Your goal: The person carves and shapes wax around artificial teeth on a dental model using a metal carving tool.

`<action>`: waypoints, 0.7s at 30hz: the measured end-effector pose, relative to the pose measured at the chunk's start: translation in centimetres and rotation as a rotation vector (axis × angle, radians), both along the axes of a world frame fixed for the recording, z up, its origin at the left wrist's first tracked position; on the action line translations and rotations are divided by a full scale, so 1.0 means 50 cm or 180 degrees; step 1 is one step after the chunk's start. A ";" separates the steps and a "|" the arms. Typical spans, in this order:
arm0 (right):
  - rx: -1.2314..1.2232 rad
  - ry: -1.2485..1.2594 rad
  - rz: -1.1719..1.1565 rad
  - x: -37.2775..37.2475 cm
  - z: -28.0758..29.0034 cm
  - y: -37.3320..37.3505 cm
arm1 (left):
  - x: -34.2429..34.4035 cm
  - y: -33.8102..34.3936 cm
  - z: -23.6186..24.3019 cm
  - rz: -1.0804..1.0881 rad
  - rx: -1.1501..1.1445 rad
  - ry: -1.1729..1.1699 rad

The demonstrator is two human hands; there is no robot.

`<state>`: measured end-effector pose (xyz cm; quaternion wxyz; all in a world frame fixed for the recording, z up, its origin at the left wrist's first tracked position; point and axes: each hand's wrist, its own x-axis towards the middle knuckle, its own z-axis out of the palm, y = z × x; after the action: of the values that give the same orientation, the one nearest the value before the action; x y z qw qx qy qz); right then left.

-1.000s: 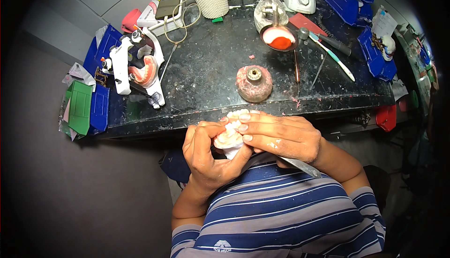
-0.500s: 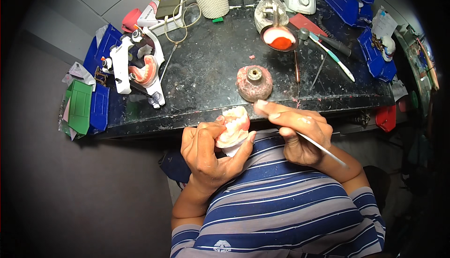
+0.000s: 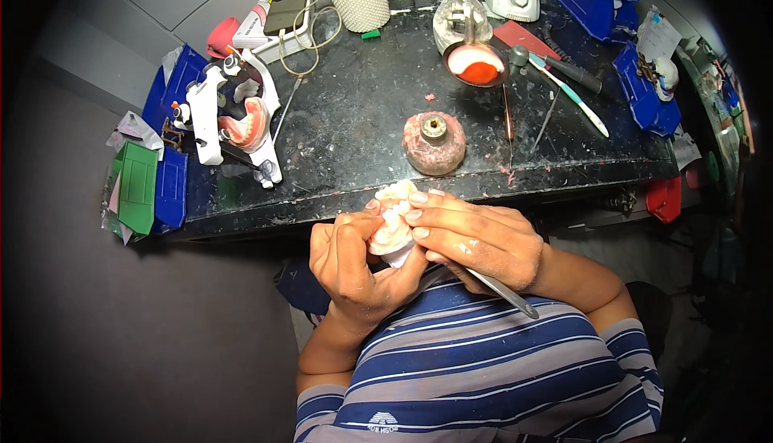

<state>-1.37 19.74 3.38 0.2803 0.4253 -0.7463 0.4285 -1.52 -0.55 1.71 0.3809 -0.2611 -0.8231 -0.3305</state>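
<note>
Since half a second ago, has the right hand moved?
Yes. The right hand has slid to the person's left, judged against the round pink burner on the bench, and its fingers now cover the dental cast in the left hand.

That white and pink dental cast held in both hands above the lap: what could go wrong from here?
1. The dental cast is gripped off the bench edge, so a slip of the left hand might drop it to the floor.
2. The right hand also holds a thin metal tool while its fingers press the cast; the tool could slip out or jab the striped shirt.
</note>
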 end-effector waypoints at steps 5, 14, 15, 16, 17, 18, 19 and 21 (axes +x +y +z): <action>0.0031 0.0116 -0.0039 -0.003 -0.003 -0.002 | 0.000 0.002 0.001 0.0071 -0.0083 -0.0001; 0.0081 0.0117 -0.0091 0.000 -0.002 -0.002 | 0.000 0.001 0.003 0.0046 -0.0080 -0.0010; 0.0096 0.0134 -0.0083 0.000 -0.004 -0.001 | 0.000 0.001 0.003 0.0044 -0.0079 -0.0010; 0.0095 0.0135 -0.0082 0.001 -0.004 -0.002 | 0.000 0.001 0.002 0.0040 -0.0067 -0.0016; 0.0071 0.0104 -0.0086 0.001 -0.004 -0.002 | 0.000 0.000 0.002 0.0035 -0.0054 -0.0022; 0.0048 0.0072 -0.0090 0.002 -0.004 -0.002 | 0.000 0.000 0.001 0.0037 -0.0054 -0.0021; 0.0048 0.0073 -0.0091 0.003 -0.003 -0.002 | 0.001 -0.001 0.001 0.0039 -0.0044 -0.0030; 0.0091 0.0009 -0.0091 0.005 -0.002 0.000 | 0.001 -0.001 0.001 0.0040 -0.0034 -0.0037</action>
<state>-1.13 19.74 3.30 0.2814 0.4191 -0.7580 0.4131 -1.48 -0.60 1.76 0.3768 -0.2561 -0.8287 -0.3253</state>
